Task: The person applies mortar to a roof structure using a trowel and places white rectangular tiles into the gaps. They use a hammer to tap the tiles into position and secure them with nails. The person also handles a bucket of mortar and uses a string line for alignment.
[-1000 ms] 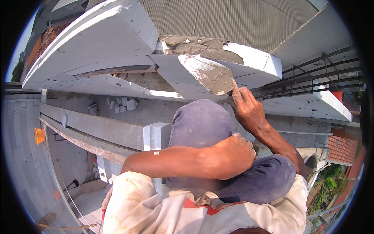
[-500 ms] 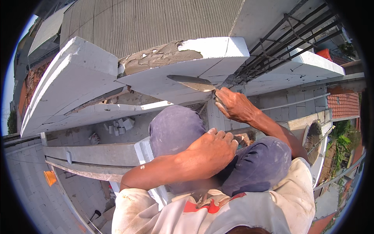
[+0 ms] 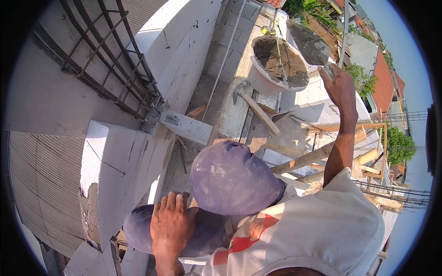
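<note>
My right hand [image 3: 340, 89], arm stretched out to the far right, is closed round the handle of a trowel. The trowel's broad grey blade [image 3: 309, 43] is held beside the rim of a pale bucket [image 3: 262, 76]. Grey-brown mortar [image 3: 271, 53] lies in the bucket, and a stick or cord smeared with it crosses the opening. My left hand [image 3: 172, 225] rests on my leg [image 3: 138, 225] with its fingers over the dark trousers, holding nothing. Between the bucket and my knee lies a hammer [image 3: 258, 110] with a wooden handle.
A rebar cage [image 3: 106, 55] juts from the white block wall [image 3: 115, 170] on the left. Mortar [image 3: 90, 209] coats part of that wall's edge. Wooden planks [image 3: 235, 110] support the bucket. Timber props [image 3: 304, 156] and more rebar [image 3: 391, 193] stand at right.
My view and body have turned right, from the wall top toward the bucket. The trowel has moved from the wall to beside the bucket. My left hand stays resting on my leg.
</note>
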### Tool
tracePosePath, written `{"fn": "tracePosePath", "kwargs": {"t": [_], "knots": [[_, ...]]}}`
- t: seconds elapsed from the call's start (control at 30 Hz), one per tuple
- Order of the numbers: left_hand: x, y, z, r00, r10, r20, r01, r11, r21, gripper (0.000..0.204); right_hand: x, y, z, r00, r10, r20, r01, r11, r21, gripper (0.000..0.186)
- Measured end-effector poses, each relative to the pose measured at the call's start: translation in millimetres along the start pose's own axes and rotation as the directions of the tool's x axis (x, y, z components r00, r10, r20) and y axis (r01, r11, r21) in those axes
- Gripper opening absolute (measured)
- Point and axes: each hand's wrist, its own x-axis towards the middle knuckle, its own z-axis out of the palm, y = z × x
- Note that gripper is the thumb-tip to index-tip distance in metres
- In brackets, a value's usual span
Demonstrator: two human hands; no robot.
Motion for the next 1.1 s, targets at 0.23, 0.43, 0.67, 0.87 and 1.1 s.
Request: {"fn": "tracePosePath", "kwargs": {"t": [0.23, 0.43, 0.67, 0.87, 1.1], "knots": [[7.0, -9.7, 1.1, 0.991, -0.091, 0.099, 0.091, 0.996, -0.003, 0.043, 86.0, 30.7, 82.1, 0.959, -0.002, 0.284, 0.104, 0.933, -0.344, 0.032], [7.2, -5.4, -3.9, 0.983, -0.137, 0.123, 0.135, 0.991, 0.025, 0.045, 126.9, 8.1, 170.1, 0.898, -0.355, 0.26, 0.437, 0.787, -0.435, 0.018], [16.6, -3.7, -5.3, 0.982, -0.165, 0.092, 0.165, 0.986, 0.012, 0.039, 139.4, -24.7, 147.0, 0.74, -0.377, 0.557, 0.623, 0.697, -0.355, 0.018], [27.5, -6.0, -7.3, 0.984, -0.142, 0.104, 0.146, 0.989, -0.03, 0.039, 136.5, 10.8, 115.5, 0.678, -0.19, 0.71, 0.07, 0.978, 0.195, 0.029], [33.0, -11.5, -4.8, 0.983, -0.112, 0.145, 0.116, 0.993, -0.019, 0.039, 88.3, 84.7, 132.8, 0.726, -0.124, 0.676, -0.342, 0.788, 0.512, 0.033]]}}
